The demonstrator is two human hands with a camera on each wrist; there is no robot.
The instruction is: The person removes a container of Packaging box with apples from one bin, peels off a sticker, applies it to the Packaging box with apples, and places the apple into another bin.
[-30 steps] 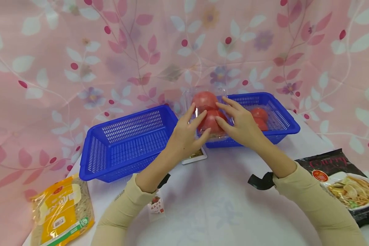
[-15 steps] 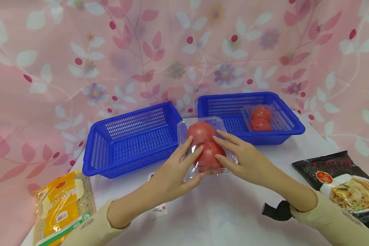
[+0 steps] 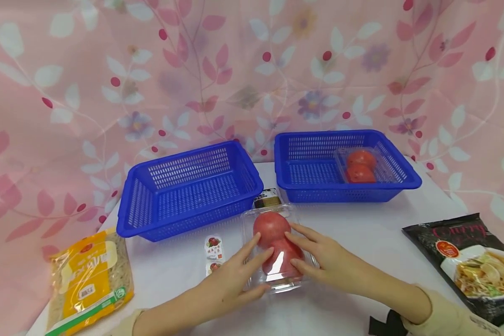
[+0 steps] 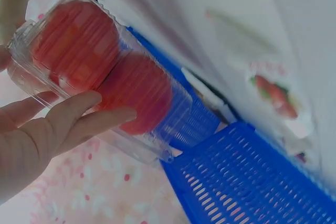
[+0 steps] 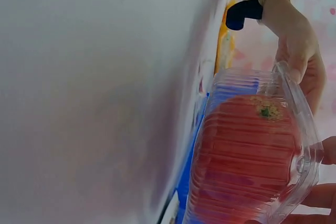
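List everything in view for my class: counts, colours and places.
Baskets: 2, blue, back of table
Boxes: 2, clear, one in front between the hands, one in right-hand basket
Tomatoes: 4, red, two per box
Bag: 1, yellow with green band, far left
Curry packet: 1, black, far right
Printed strip: 1, white, before left-hand basket
Small pack: 1, dark and gold, between baskets
Table cover: 1, white, under baskets
Floral cloth: 1, pink, behind
Straps: 2, black, one per cuff
Sleeves: 2, beige, on forearms
Left hand: 1, bare, on front box
Right hand: 1, bare, on front box
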